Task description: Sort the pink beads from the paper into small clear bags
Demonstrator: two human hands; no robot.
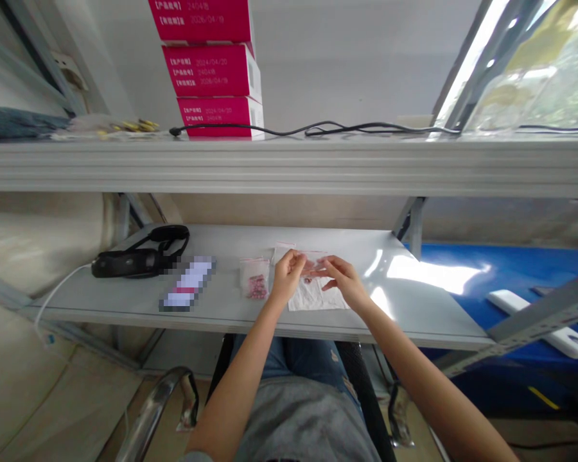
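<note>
My left hand [288, 273] is over the shelf, its thumb and fingertips pinched together. Facing it, my right hand [344, 279] has thumb and forefinger close together and the other fingers loosely extended. Whatever lies between the fingertips is too small to make out. Beneath the hands is a white cloth or tissue [301, 298] with a few small reddish bits on it. A clear plastic bag [313, 255] with a pink edge lies behind the fingertips. Left of my left hand is a clear zip bag [255, 279] holding pink-red beads or similar small pieces.
On the lower shelf [231, 314] are a pixelated phone [187, 283] and a black headset-like device [139, 256] with a white cable. Pink boxes [212, 70] and a black cable [347, 128] sit on the upper shelf, whose edge [289, 167] spans the view.
</note>
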